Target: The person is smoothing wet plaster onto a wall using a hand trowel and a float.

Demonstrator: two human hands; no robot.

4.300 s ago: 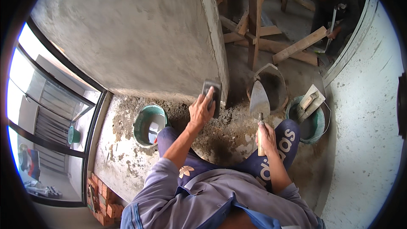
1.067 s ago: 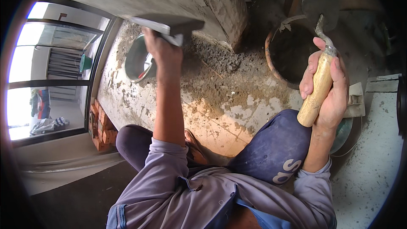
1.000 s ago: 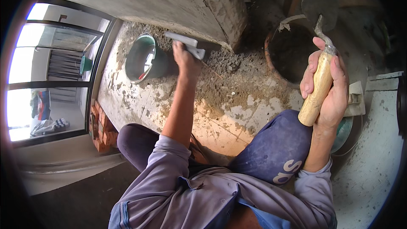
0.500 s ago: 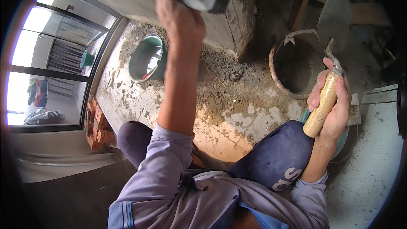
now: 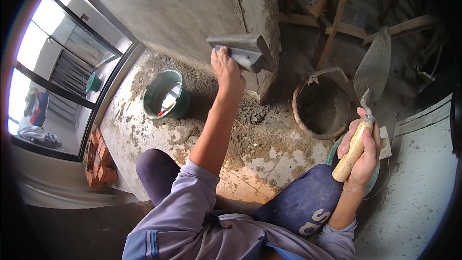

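Observation:
My left hand [image 5: 228,73] is closed around the grip of a grey plastering float [image 5: 248,50]. The float lies against or close before the grey plastered wall [image 5: 187,9], near its right-hand corner; whether it touches cannot be told. On the right, the fingers of my right hand [image 5: 369,151] wrap a pointing trowel [image 5: 352,156] by its pale wooden handle. Its leaf-shaped metal blade points up and away, beyond a bent neck. To the left of that blade stands a worn bucket [image 5: 321,135] with a dark inside and a ragged rim.
A green bucket [image 5: 166,94] with liquid in it stands left of my left arm. Mortar crumbs [image 5: 255,115] litter the floor along the wall's foot. Wooden trestle legs [image 5: 332,24] are at the back right. Bricks [image 5: 100,161] are piled beside the glazed door frame at left.
My left hand has brought the float lower and to the right, toward the wall's corner. The right hand keeps its hold on the trowel. The whole view has shifted somewhat.

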